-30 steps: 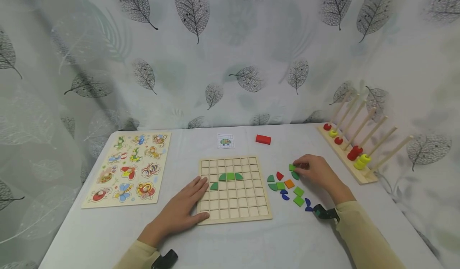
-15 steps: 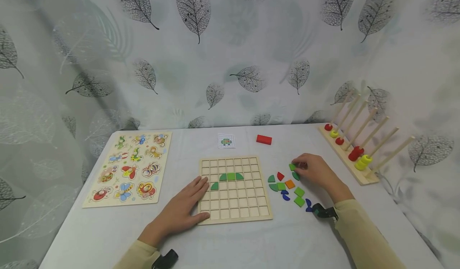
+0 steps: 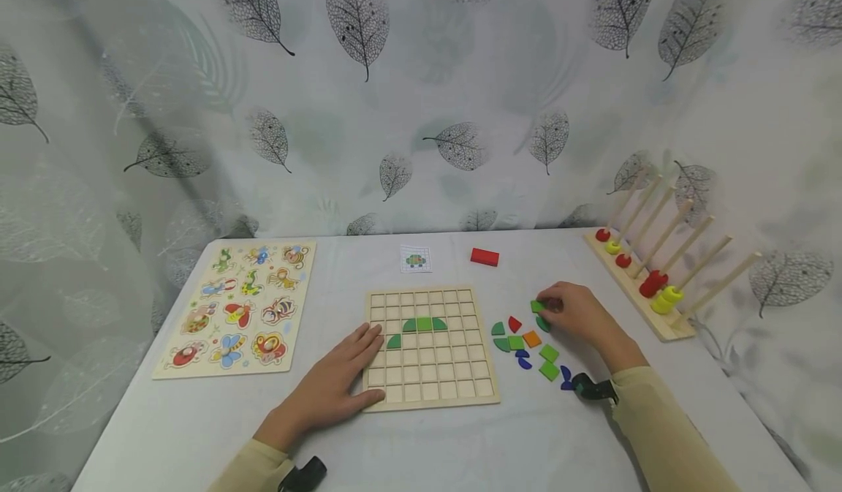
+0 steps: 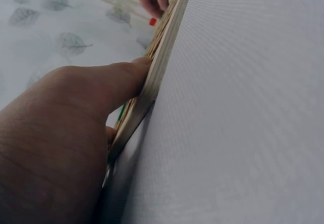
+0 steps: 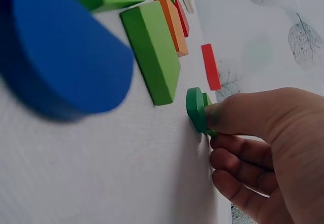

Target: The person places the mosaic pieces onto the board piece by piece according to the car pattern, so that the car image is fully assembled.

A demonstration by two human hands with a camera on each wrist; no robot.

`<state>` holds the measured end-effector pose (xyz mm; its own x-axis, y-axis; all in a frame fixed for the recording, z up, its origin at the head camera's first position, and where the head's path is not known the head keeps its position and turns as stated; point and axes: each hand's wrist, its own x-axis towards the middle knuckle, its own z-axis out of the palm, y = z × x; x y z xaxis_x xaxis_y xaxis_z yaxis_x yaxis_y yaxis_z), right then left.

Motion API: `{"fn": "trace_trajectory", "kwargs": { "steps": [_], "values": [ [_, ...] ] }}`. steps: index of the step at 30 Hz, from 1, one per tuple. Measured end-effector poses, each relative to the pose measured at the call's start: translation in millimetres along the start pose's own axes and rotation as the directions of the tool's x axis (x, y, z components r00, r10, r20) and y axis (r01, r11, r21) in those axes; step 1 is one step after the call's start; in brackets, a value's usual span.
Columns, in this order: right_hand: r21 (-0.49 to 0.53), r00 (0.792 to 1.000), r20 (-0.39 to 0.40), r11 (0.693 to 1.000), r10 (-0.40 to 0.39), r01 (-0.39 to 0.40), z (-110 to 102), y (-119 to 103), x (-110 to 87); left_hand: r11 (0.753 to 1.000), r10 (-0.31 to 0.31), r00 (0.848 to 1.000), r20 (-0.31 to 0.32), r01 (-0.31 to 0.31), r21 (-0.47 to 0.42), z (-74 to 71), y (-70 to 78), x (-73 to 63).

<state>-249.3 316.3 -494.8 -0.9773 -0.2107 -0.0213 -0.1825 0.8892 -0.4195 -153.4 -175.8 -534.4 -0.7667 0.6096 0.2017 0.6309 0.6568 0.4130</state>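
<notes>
My left hand (image 3: pixel 335 379) lies with extended fingers on the left edge of a wooden grid board (image 3: pixel 487 397); its thumb rests on the rim in the left wrist view. Set in the board are a light green square (image 3: pixel 424 324) and several dark green quarter-circle pieces (image 3: pixel 394 341). My right hand (image 3: pixel 579 316), right of the board, pinches a light green square block (image 3: pixel 537 306) between thumb and fingers. A dark green quarter-circle block (image 5: pixel 195 106) is right at the thumb tip in the right wrist view and partly covers the square there.
Loose blocks lie between board and right hand: green squares (image 3: pixel 549 353), an orange square (image 3: pixel 531 338), a red piece (image 3: pixel 514 324), blue half-rounds (image 3: pixel 524 363). Behind are a pattern card (image 3: pixel 416 259) and red block (image 3: pixel 484 256). An insect puzzle (image 3: pixel 237 313) lies left, a peg counter (image 3: pixel 658 298) right.
The head view has shifted very slightly. Both hands keep their places, the left on the board edge and the right at the light green block; no block has visibly moved.
</notes>
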Motion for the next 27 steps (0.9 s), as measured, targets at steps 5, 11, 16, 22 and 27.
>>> {"fn": "trace_trajectory", "kwargs": {
  "steps": [5,11,16,22,27],
  "values": [
    [0.014,0.999,-0.025,0.999,-0.028,0.029,-0.8,-1.9,-2.6,1.000,0.001,1.000,0.002,-0.001,-0.001,0.4,0.0,-0.2],
    [0.030,0.997,-0.053,0.998,-0.055,0.056,-3.7,-7.9,-4.9,1.000,0.008,1.000,-0.004,-0.008,0.004,0.7,0.2,-0.1],
    [0.042,0.996,-0.066,0.997,-0.065,0.067,-4.0,-14.0,-6.7,1.000,0.007,1.000,-0.008,-0.007,0.005,0.4,0.5,0.0],
    [0.029,0.990,-0.088,0.993,-0.108,0.111,-3.7,-20.6,-7.2,1.000,-0.007,1.000,-0.002,0.007,0.000,-0.3,0.7,-0.2],
    [0.030,0.989,-0.092,0.992,-0.116,0.119,-4.7,-26.7,-8.1,1.000,-0.018,1.000,0.005,0.018,0.000,0.0,0.2,-0.4]
  ]
}}
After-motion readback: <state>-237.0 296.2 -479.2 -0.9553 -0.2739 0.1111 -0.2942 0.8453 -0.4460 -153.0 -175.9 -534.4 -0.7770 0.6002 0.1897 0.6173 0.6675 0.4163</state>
